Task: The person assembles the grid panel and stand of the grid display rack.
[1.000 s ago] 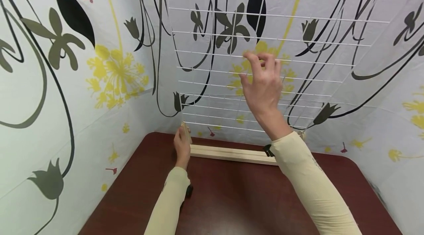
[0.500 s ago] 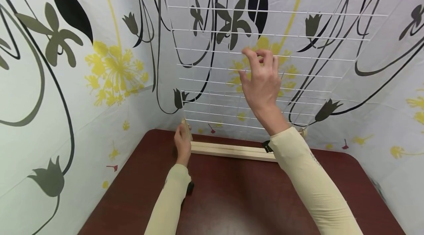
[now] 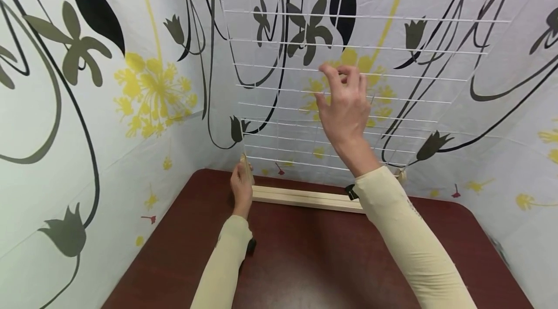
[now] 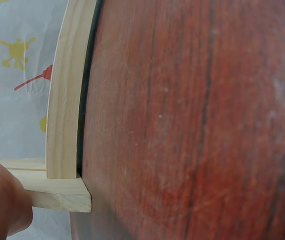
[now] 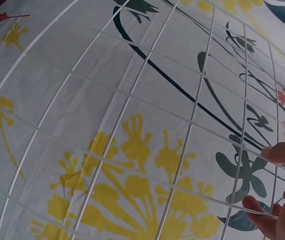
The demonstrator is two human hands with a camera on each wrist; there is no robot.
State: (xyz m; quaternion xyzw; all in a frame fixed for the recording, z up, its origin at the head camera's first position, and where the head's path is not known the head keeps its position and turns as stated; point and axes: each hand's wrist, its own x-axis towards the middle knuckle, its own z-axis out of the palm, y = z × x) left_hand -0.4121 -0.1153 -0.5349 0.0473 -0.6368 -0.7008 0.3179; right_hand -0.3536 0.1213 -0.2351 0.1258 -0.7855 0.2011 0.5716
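Note:
A white wire grid panel [image 3: 301, 46] stands up from the table, leaning, its lower edge by a pale wooden base bar [image 3: 305, 199]. At the bar's left end a short wooden crosspiece [image 4: 57, 192] butts against it, and my left hand [image 3: 241, 185] grips that piece, thumb on the near side. Higher up, my right hand [image 3: 346, 105] holds the grid near its middle, fingers bent at the wires; in the right wrist view its fingertips [image 5: 255, 205] touch them. My right forearm hides the bar's right end, though a bit of wood [image 3: 401, 173] shows beyond it.
A dark red-brown table [image 3: 305, 251] with rounded back corners lies under the bar. Flower-printed cloth walls [image 3: 174, 154] stand close on the left, behind and at the right. Black wrist straps [image 3: 352, 192] show at the sleeves.
The view has tilted slightly, shifting the scene a little. Both hands keep their holds on the wooden crosspiece and the grid, and neither has visibly moved relative to them.

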